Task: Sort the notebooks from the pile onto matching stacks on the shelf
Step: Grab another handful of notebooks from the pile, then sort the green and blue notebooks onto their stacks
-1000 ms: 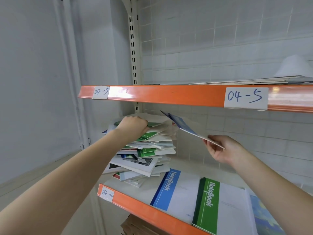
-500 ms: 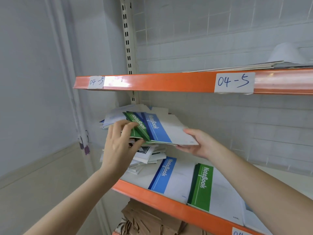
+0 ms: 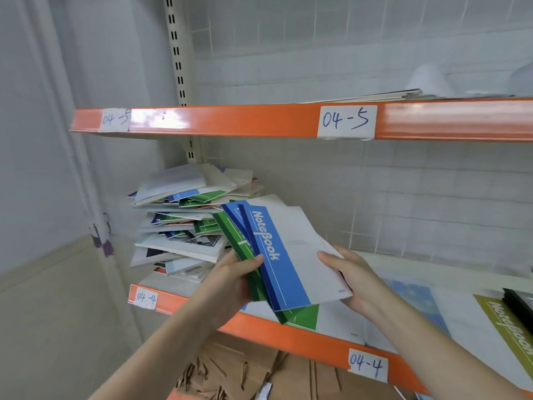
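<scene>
Two hands hold a small fan of notebooks in front of the lower shelf [image 3: 288, 334], the one labelled 04-4. The left hand [image 3: 230, 287] grips the spine side of the fan, its thumb curled over onto the covers and its fingers hidden beneath. The right hand [image 3: 353, 281] pinches the opposite, white edge, thumb lying on top of the cover and fingers curled underneath. Uppermost between the two thumbs is a blue-banded notebook [image 3: 284, 261] with "NoteBook" printed down its band; a second blue-banded one peeks out just behind it, and a green-banded notebook [image 3: 242, 249] sits lowest, its spine against the left palm. Beyond the left fingers, at the shelf's far left, lies the untidy pile of notebooks [image 3: 184, 220]. Beneath the held fan, a green-banded notebook lies flat on the shelf [image 3: 305, 316]. Past the right wrist, an olive-banded notebook [image 3: 510, 330] lies on the shelf. The upper shelf [image 3: 230, 119] carries 04-5 labels.
</scene>
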`<state>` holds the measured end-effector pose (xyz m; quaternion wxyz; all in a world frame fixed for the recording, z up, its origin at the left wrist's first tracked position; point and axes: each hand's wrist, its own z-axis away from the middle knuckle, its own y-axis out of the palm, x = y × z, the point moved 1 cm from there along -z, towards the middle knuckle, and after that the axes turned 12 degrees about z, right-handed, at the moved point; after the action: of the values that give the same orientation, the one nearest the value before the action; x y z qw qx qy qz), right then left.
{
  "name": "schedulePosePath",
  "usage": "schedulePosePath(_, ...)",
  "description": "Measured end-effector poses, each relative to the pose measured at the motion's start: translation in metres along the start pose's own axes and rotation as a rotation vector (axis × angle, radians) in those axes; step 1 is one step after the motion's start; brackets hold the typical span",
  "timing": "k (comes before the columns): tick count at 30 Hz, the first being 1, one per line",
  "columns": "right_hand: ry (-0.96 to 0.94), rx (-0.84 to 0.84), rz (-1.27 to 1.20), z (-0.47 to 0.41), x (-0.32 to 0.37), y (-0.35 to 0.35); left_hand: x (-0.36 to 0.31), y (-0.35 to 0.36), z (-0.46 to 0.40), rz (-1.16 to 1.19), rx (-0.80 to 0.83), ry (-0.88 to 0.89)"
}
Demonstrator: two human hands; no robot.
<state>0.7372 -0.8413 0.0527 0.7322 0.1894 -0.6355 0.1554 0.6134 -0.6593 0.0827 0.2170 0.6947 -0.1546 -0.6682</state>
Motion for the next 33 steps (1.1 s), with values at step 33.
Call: schedulePosePath(33, -0.196, -0.350, 0.760, -0.037, -0.046, 0.034, 0.102, -0.205, 0.101, 0.135, -0.801, -0.009)
